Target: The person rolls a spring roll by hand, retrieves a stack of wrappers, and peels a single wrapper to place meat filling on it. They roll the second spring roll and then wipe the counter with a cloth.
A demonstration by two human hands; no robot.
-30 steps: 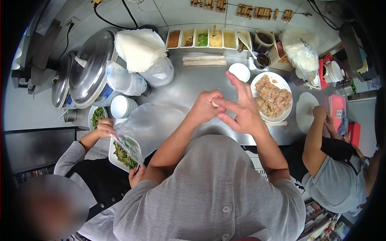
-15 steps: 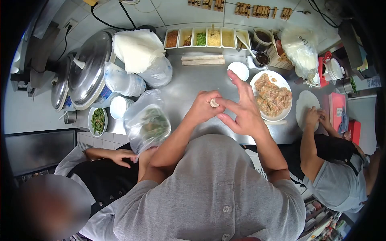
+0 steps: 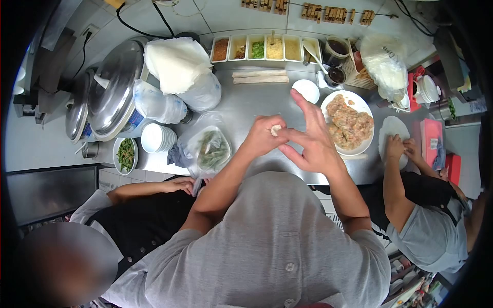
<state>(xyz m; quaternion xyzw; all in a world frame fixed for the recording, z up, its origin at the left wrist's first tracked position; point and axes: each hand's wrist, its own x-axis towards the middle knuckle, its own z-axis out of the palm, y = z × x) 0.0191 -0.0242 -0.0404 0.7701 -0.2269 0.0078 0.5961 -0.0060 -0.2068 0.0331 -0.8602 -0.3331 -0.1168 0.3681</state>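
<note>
The left hand (image 3: 264, 136) is curled into a loose fist over the steel tabletop (image 3: 241, 110) and holds a small pale dough piece (image 3: 276, 130) at its fingertips. The right hand (image 3: 310, 141) meets it from the right: thumb and forefinger pinch the same dough piece, while the other fingers (image 3: 303, 105) stand spread and point away from the wearer, toward the wall. Both hands hover above the tabletop, just left of the white plate (image 3: 362, 105) of browned filling.

Orientation of the dough piece: only a small rounded patch shows between the fingertips. Its long axis and facing cannot be determined; most of it is covered by the left fingers and the right thumb.

Surroundings:
- Two rolled wrappers (image 3: 260, 76) lie side by side at the far edge, long axis left to right, below the row of condiment trays (image 3: 259, 49).
- A small white dish (image 3: 307, 90) sits between the wrappers and the plate.
- A clear bag of greens (image 3: 210, 150) lies at the near left edge; a co-worker's hand (image 3: 179, 185) is just below it.
- On the right, another person's two hands (image 3: 400, 147) press on a round flat wrapper (image 3: 390, 128), partly covering it.

The lens edge darkens the corners, and the far right items are hard to make out.
</note>
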